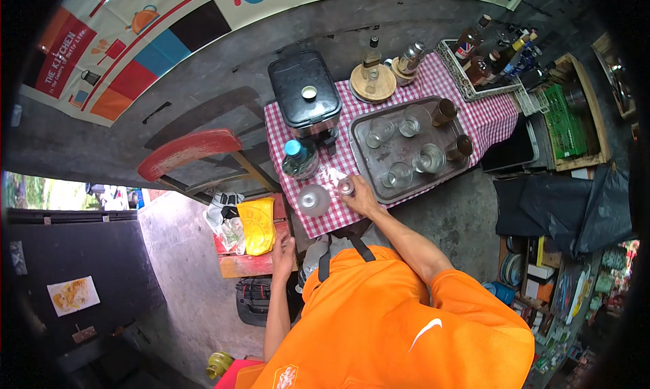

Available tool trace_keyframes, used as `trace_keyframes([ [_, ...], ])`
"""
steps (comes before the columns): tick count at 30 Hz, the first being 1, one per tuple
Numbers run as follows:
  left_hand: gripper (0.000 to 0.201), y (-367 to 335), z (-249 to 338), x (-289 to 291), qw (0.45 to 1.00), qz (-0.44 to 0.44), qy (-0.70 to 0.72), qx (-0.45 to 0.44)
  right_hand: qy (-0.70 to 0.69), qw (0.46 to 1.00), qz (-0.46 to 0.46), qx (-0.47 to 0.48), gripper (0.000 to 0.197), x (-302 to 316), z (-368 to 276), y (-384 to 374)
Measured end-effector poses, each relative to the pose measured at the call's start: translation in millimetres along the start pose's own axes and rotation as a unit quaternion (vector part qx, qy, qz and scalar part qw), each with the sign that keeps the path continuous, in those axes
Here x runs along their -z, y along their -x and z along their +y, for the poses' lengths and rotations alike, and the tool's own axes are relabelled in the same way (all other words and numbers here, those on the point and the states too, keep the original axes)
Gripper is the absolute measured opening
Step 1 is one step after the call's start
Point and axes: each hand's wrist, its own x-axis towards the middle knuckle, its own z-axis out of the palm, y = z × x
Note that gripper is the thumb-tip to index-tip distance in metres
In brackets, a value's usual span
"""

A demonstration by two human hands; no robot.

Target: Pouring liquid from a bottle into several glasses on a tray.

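Observation:
My right hand (pixel 363 198) is closed round a small clear glass (pixel 346 186) at the front of the red-and-white checked tablecloth (pixel 338 221). To its left stands a wide, rounded frosted glass vessel (pixel 313 200), and behind that a clear bottle with a blue cap (pixel 299 163). Right beside my right hand lies a dark metal tray (pixel 370 167). It carries several clear glasses (pixel 429 159) and two brown tumblers (pixel 444 111). My left hand (pixel 283 255) hangs low by the red chair with nothing visible in it, its fingers loosely apart.
A black appliance (pixel 305 84) with a small cup on its lid stands at the back left. Behind the tray are a round wooden board (pixel 374 84) and a white basket of bottles (pixel 474 64). The red chair (pixel 254 262) holds a yellow bag (pixel 257 225); a black backpack (pixel 254 301) sits below.

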Motion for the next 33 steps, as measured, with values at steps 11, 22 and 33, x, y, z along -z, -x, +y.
trace_keyframes([
  [11,0.041,77,-100,-125,0.979,0.112,-0.128,0.116,-0.138,0.960,-0.129,0.208,0.049,127,-41,9],
  [22,0.039,161,-186,-205,0.961,0.127,0.163,0.182,-0.029,0.990,0.031,0.136,0.047,267,58,-42],
  [33,0.038,169,-161,-215,0.965,0.117,0.050,0.230,-0.132,0.989,0.064,-0.009,0.051,288,94,-80],
])
